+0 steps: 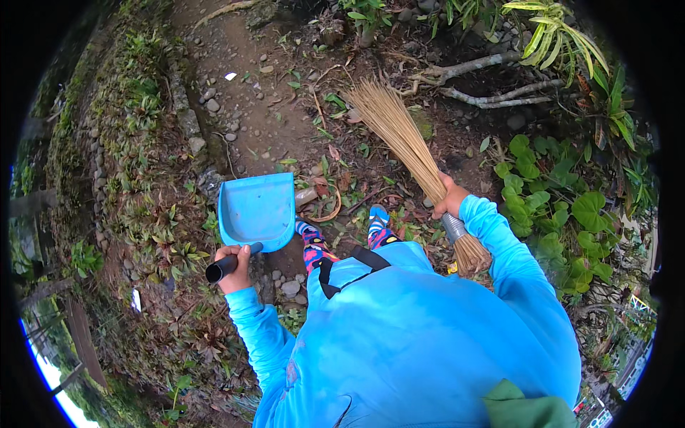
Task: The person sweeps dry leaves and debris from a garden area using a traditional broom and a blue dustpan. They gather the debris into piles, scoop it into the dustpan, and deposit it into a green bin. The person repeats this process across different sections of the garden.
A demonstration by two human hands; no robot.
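My left hand (235,270) grips the dark tubular handle of a blue plastic dustpan (258,208). The pan is held out to the left above the ground, and nothing lies in it. In my right hand (450,197) is a stick broom (404,142) made of thin bound ribs. My fingers wrap it just above a grey binding (454,229), and its spread bristle end points away from me over the leaf-strewn soil. Between the two tools, dry leaves, a bent brown strip (334,206) and a translucent piece of litter (305,196) lie on the ground.
A stone edging (188,122) borders a planted bed (147,214) on the left. Bare branches (481,67) and a broad-leaved green plant (580,214) stand on the right. A dirt path (243,101) with pebbles runs ahead. Small stones (290,289) lie near my feet.
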